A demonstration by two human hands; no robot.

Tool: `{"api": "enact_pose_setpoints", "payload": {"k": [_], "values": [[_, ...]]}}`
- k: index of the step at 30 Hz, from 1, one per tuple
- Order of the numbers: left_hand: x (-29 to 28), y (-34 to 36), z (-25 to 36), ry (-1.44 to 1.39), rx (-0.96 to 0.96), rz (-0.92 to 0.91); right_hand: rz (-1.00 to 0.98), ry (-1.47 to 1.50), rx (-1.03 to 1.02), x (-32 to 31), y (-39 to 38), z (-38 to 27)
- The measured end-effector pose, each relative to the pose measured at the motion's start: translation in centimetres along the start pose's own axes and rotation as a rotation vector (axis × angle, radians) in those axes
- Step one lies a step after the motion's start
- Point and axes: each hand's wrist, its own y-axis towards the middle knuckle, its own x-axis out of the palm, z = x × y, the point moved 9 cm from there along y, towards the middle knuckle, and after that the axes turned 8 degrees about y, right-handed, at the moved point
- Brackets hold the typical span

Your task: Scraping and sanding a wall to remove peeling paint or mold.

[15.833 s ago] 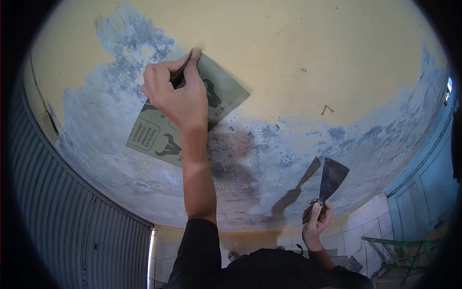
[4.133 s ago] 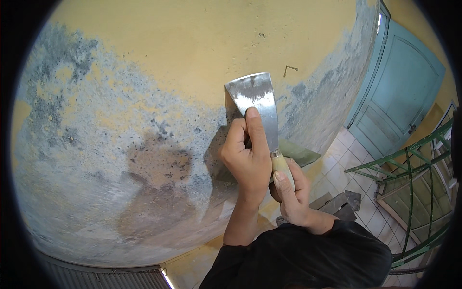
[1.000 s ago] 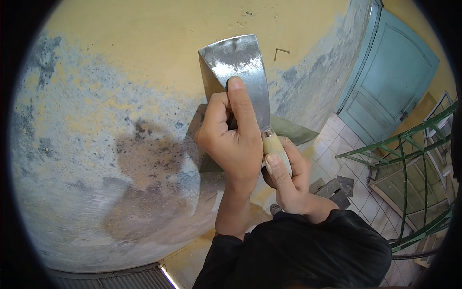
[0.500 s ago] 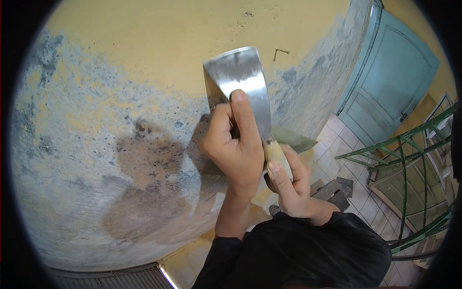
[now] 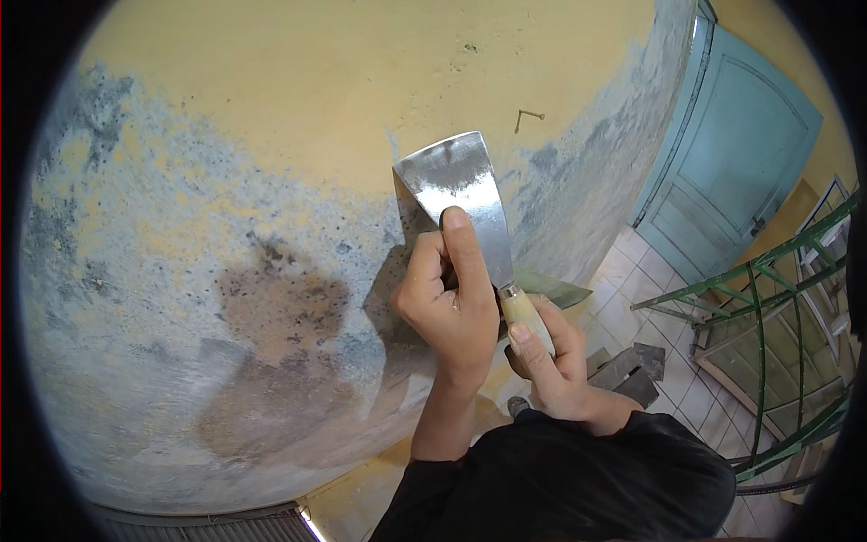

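Observation:
A scraper with a wide shiny metal blade (image 5: 456, 172) and a pale wooden handle (image 5: 526, 316) stands against the wall, its broad edge upward and tilted a little left. My left hand (image 5: 456, 303) grips the blade, thumb pressed on its face and the other fingers curled behind. Around the handle my right hand (image 5: 560, 366) is closed, thumb along its top. The wall (image 5: 298, 117) is yellow above; lower down, worn paint shows grey and bluish patches. Beside the blade's upper left corner runs a thin grey streak. What lies behind the blade is hidden.
A bent nail (image 5: 528, 117) sticks out of the wall right of the blade. At the right stand a light blue door (image 5: 731, 144) and a green metal frame (image 5: 759, 352). Dark flat pieces (image 5: 632, 375) lie on the tiled floor (image 5: 623, 266). A greenish sheet (image 5: 560, 291) shows behind my right hand.
Both hands and the scraper have moved down the wall together. The blade's edge is lower, and a thin grey streak shows above its left corner. Both grips are unchanged.

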Motion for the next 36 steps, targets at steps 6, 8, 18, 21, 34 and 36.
{"api": "enact_pose_setpoints", "payload": {"k": [6,8,18,21,34,36], "values": [[0.0,2.6,1.4,-0.055,-0.049,0.017,-0.028,0.008,-0.071,1.5,1.9,-2.1],[0.1,2.2,1.1,-0.093,-0.075,0.013,-0.017,-0.005,-0.041,1.2,1.3,-1.7],[0.1,2.7,1.3,-0.049,-0.046,0.032,-0.011,0.009,-0.056,1.5,2.0,-1.7],[-0.1,1.9,1.2,-0.074,-0.065,0.023,-0.015,0.021,-0.004,1.1,1.2,-1.1],[-0.4,1.1,0.8,-0.018,-0.047,0.017,0.003,-0.012,-0.014,1.1,0.5,-1.1],[-0.2,0.4,0.4,-0.049,-0.056,0.024,0.003,-0.017,-0.055,0.6,0.4,-0.7]]}}
